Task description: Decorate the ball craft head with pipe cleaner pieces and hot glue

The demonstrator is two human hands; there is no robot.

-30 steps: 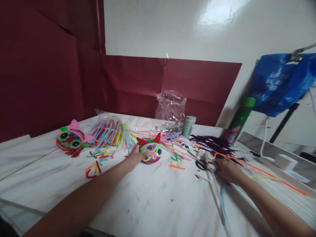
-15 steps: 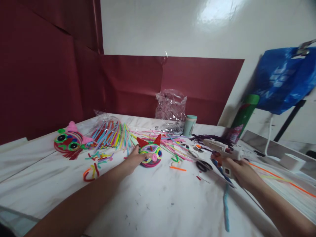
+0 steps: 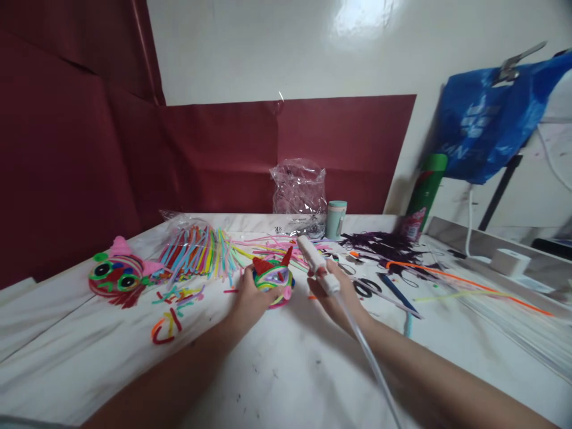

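My left hand (image 3: 255,301) grips a round, multicoloured pipe-cleaner animal head (image 3: 276,281) from its left side. Two red pointed ears stand up on it, and a pink nose shows at its front right. My right hand (image 3: 337,298) is wrapped round a white glue gun (image 3: 315,259), a little to the right of the head and apart from it. The gun's white cord hangs down over my right forearm. Behind that hand lie black-handled scissors (image 3: 367,288) and a dark blue strip (image 3: 397,295).
A finished-looking pipe-cleaner face (image 3: 120,271) lies at left, beside bagged pipe cleaners (image 3: 192,250) and cut pieces (image 3: 179,298). Further back stand a clear plastic bag (image 3: 300,196), a pale green cup (image 3: 336,220) and a green can (image 3: 426,193). Purple strands (image 3: 384,245) lie at right.
My right hand has brought the glue gun leftward from the table's right side, close to the animal head. My left hand still holds the head, its thumb now across the front. The view has shifted right.
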